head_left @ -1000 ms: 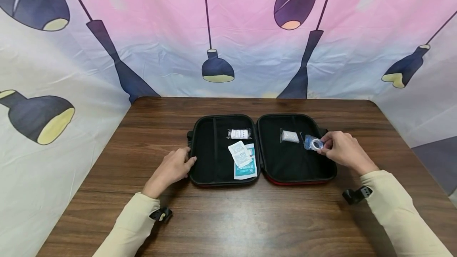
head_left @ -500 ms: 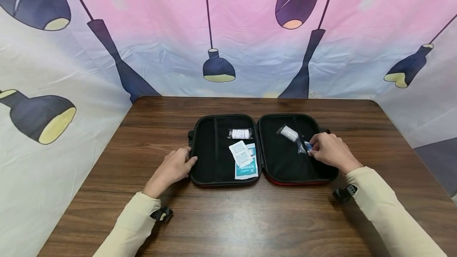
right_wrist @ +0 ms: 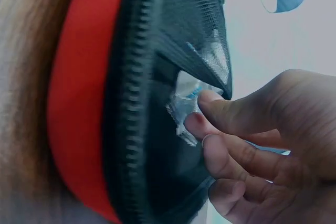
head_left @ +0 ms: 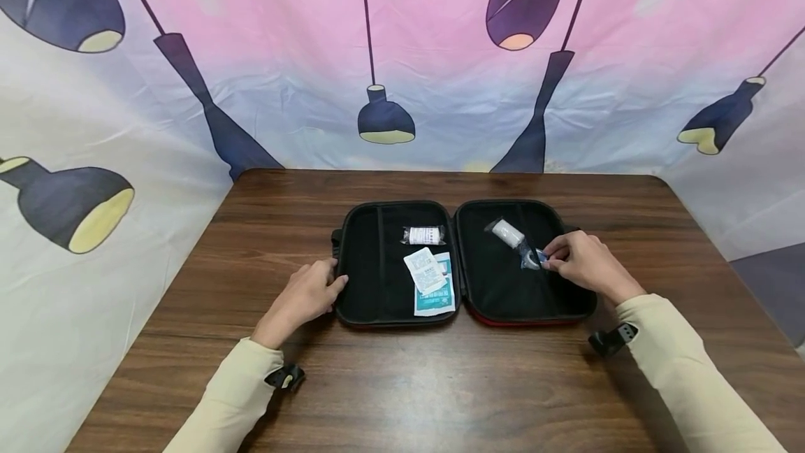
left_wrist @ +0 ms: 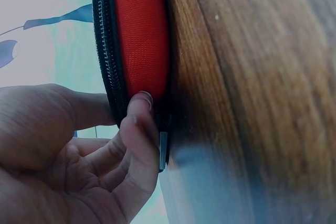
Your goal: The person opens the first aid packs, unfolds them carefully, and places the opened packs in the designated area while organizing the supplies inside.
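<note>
A black-lined zip case [head_left: 358, 271] with a red outer shell lies unfolded on the table. My left hand [head_left: 305, 292] grips its left edge, thumb at the rim; red fabric and zip teeth show in the left wrist view. Over the right half, my right hand [head_left: 588, 261] pinches a small clear packet [head_left: 531, 257] with blue and white contents between thumb and fingertips. The packet is partly behind the dark edge of a mesh pocket [right_wrist: 186, 30] in the right wrist view. A wrapped white roll [head_left: 508, 233] lies tilted beside it.
In the left half lie another wrapped white roll [head_left: 423, 235] and a small white sachet [head_left: 425, 271] overlapping a teal-and-white packet [head_left: 434, 303]. A wood-grain table [head_left: 402, 383] supports the case. Behind it hangs a printed cloth [head_left: 302, 89].
My right hand has moved left and slightly down with the packet, whose far part now overlaps the pocket edge. The white roll beside it has turned and shifted left. My left hand stays put.
</note>
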`<act>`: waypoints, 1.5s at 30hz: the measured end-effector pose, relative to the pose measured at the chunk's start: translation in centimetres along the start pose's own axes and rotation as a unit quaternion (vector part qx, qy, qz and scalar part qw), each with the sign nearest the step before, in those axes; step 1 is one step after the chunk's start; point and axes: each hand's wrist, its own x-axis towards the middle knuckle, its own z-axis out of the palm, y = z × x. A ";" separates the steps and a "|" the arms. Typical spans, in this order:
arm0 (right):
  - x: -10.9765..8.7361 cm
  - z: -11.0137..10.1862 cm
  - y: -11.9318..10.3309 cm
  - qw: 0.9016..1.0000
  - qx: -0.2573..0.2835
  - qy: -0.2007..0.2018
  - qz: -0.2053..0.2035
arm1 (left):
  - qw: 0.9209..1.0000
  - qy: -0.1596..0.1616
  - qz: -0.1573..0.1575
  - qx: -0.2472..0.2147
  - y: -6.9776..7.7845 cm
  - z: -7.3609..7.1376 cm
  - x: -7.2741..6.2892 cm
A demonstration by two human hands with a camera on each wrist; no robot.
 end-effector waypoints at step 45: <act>7.1 3.9 -9.2 0.997 -0.004 0.000 -0.075 | 1.000 0.006 0.007 0.000 0.0 0.1 0.0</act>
